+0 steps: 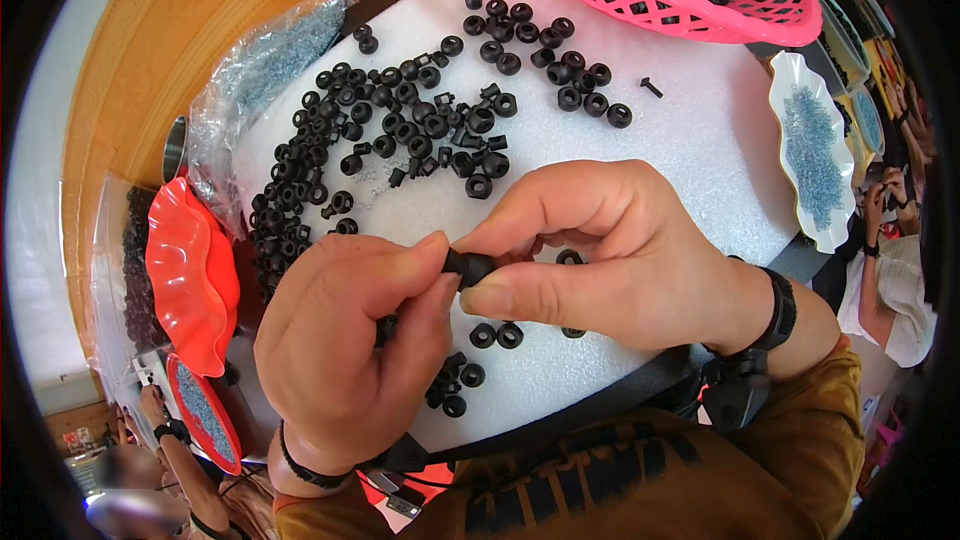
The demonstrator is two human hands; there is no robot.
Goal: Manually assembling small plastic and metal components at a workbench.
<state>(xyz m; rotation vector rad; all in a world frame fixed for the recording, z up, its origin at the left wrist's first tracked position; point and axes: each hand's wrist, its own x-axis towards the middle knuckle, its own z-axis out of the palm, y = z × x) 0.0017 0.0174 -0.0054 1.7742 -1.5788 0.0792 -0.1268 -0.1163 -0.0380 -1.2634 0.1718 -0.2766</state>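
My left hand (340,335) and my right hand (635,260) meet over the middle of the white foam sheet (690,155). Between their thumbs and fingertips they both pinch a small black round part (470,266); whether it is one piece or two joined cannot be made out. Just beyond my left hand spreads a heap of black ring-shaped parts (320,130), mixed with short black stepped pieces (465,137). Several more black rings (510,335) lie under and beside my hands, partly hidden by them.
A pink lattice basket (790,25) holding black parts stands at the far right. White (842,170) and red (230,455) dishes hold clear bluish bits, as does a plastic bag (270,55). Red wavy dishes (190,270) stand left. One black pin (651,87) lies apart. Other people work at both sides.
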